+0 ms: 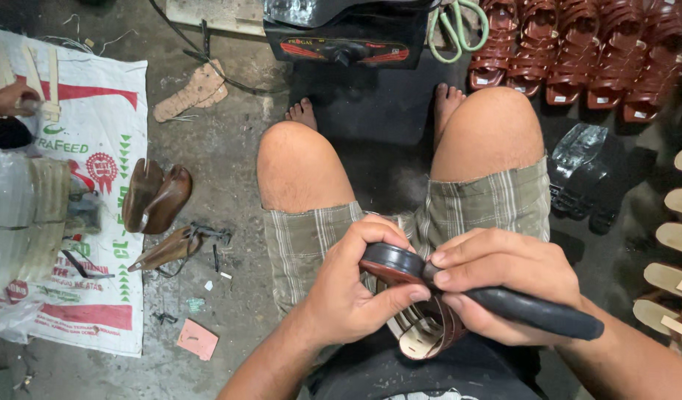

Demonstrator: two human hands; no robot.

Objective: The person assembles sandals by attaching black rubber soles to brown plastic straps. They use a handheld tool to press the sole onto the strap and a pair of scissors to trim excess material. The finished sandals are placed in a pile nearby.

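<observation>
1. The left hand [348, 296] is curled around a brown strappy sandal [411, 300], thumb and fingers pinching its dark heel over the person's lap.
2. The right hand [504, 285] is closed around a black-handled tool [537, 312] whose tip meets the heel.
3. Judging by this, the sandal is mid-work: its straps are on and the heel end is being worked.
4. Rows of similar brown sandals [578, 52] look finished on the floor ahead.
5. Pale bare soles [681, 237] at the right and wooden shoe forms [155, 196] at the left appear not yet worked.
</observation>
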